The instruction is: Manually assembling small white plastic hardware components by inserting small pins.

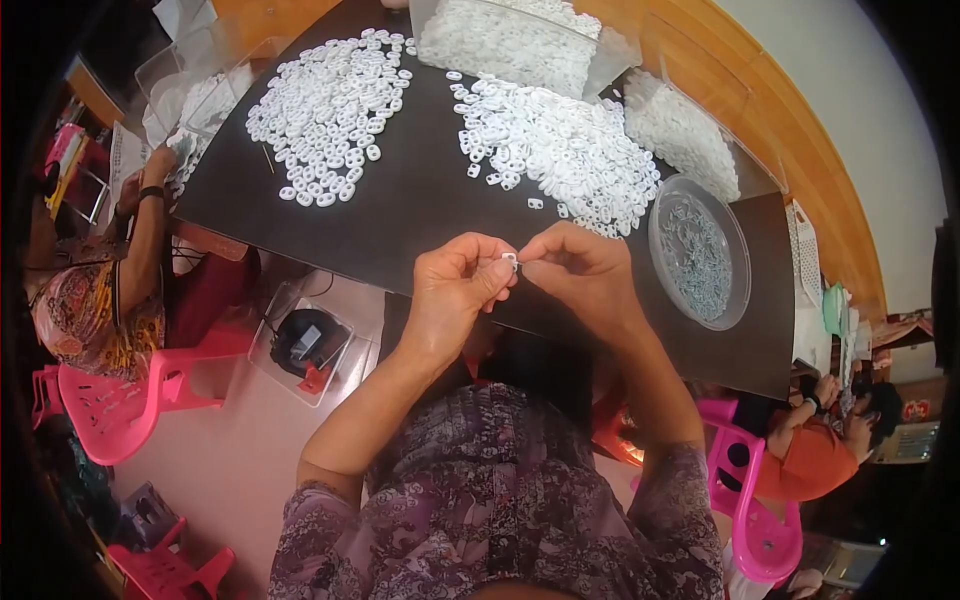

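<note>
Over the near edge of the dark table [400, 235], my two hands meet at the fingertips. My left hand [462, 287] is closed, pinching a small white plastic piece [510, 258] between thumb and forefinger. Thumb and fingers of my right hand [585, 272] press together against the right side of that piece; whatever they hold is too small to make out. Beyond my hands lies a heap of loose white pieces [560, 135], flat and rounded with holes. A second heap of white two-holed pieces [330, 105] is spread at the far left.
A round clear tray [744, 265] of small grey metal parts [692, 255] stands at right. Behind the heaps is a clear box [612, 58] full of white pieces. Co-workers sit left [75, 310] and right [815, 460], near pink chairs [120, 400]. A thin needle-like stick [267, 158] lies beside the left heap.
</note>
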A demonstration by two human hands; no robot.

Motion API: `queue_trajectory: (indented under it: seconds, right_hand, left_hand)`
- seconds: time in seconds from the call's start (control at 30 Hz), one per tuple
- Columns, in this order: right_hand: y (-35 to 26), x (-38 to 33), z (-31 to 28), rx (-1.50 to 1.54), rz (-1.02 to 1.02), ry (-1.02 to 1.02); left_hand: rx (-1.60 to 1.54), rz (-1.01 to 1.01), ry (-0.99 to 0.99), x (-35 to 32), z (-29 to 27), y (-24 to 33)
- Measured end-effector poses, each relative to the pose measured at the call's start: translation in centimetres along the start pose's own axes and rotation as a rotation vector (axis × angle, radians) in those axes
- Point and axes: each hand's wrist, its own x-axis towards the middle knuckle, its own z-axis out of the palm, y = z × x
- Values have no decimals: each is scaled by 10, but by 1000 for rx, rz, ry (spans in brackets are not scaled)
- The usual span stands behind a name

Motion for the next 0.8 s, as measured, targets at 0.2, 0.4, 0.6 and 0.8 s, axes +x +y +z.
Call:
queue_trajectory:
  seconds: [0.2,0.4,0.6,0.8]
  right_hand:
    - [0,1,4,70,39,8]
    - [-3,0,7,111,64,-1]
    - [-4,0,9,172,93,-19]
    - [-1,1,12,167,130,-19]
  left_hand:
    - [65,45,-3,-3,-3,-1]
    - [52,3,-15,-5,-6,-1]
    - [61,-5,-12,-5,-7,-4]
    - [149,104,-3,-5,-10,-11]
